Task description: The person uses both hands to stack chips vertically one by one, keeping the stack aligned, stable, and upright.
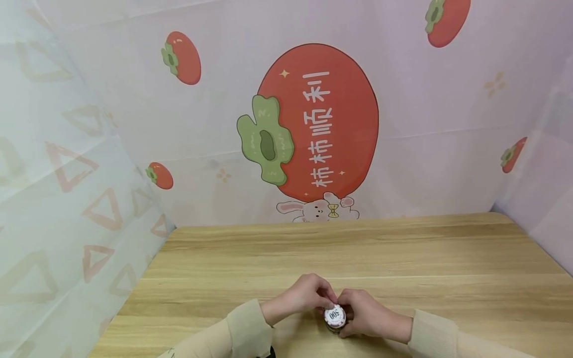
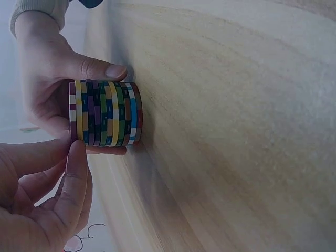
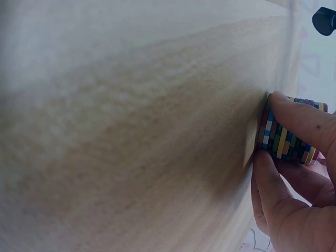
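Observation:
A stack of poker chips (image 2: 107,113) with edges of several colours stands upright on the wooden table. Its top chip (image 1: 334,315) is white-faced, marked 500, and has a maroon and white edge. My left hand (image 1: 306,294) pinches that top chip between thumb and finger at its rim. From the right, my right hand (image 1: 369,315) grips the lower part of the stack, thumb on the near side and fingers on the far side. In the right wrist view the thumb and fingers of the right hand (image 3: 299,184) cover part of the chips.
The wooden table (image 1: 268,258) stretches behind and to both sides of the hands. A printed cloth (image 1: 215,124) with persimmon pictures hangs behind it, and more cloth (image 1: 58,209) hangs at the left. A small black object (image 1: 268,352) shows by the left sleeve.

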